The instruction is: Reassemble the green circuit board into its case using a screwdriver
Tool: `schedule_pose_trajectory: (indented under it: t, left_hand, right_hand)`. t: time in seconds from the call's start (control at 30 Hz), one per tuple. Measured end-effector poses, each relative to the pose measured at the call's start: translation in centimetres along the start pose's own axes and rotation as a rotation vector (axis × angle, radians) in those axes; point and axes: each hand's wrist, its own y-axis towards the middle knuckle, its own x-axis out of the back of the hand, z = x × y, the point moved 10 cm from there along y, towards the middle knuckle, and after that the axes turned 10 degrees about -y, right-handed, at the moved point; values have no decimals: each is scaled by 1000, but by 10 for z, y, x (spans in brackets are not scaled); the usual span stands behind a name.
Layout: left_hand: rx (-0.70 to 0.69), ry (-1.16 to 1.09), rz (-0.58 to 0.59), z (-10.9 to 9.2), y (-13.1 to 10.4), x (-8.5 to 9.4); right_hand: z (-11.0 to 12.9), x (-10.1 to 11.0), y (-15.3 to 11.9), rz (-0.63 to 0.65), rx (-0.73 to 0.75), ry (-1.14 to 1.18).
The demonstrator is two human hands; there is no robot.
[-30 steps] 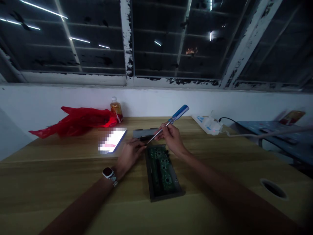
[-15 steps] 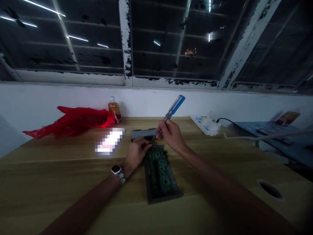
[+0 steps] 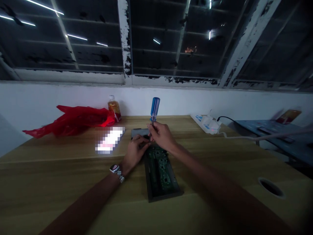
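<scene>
A screwdriver (image 3: 155, 107) with a clear and blue handle stands nearly upright, its shaft pinched in the fingers of my right hand (image 3: 161, 134). Its tip is down by the far end of a dark open casing (image 3: 148, 182), hidden among my fingers. Inside that casing lies a green circuit board (image 3: 161, 168). My left hand (image 3: 136, 150), with a watch (image 3: 114, 168) on its wrist, rests at the casing's far left corner. Thumb and fingers there are pinched together close to the tip; whatever they hold is too small to make out. Behind the hands lies a flat grey piece (image 3: 140, 132).
To the left on the wooden table (image 3: 61, 182) are a red plastic bag (image 3: 80, 120), a bottle (image 3: 114, 109) and a blurred-out bright flat object (image 3: 110, 140). A power strip (image 3: 206, 124) sits at the back right. A round hole (image 3: 271, 188) opens in the tabletop at right.
The screwdriver has swung from leaning right to nearly upright, its handle moving left. My right hand has shifted left, closer to my left hand, which stays at the casing's corner.
</scene>
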Motion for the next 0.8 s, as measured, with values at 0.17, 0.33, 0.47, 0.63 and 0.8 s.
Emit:
schedule_pose_trajectory:
  t: [0.17, 0.33, 0.47, 0.63, 0.8]
  left_hand:
    - [-6, 10, 1, 1, 0, 0]
    - [-23, 18, -3, 3, 1, 0]
    - [-40, 30, 18, 2, 1, -2]
    - [-88, 34, 33, -3, 0, -3]
    - [-92, 31, 68, 0, 0, -6]
  right_hand:
    - [0, 1, 0, -4, 9, -14]
    - [0, -3, -1, 18, -4, -56]
    - [-5, -3, 1, 28, -42, -35]
    - [1, -3, 6, 226, -8, 115]
    - [1, -1, 7, 323, -32, 185]
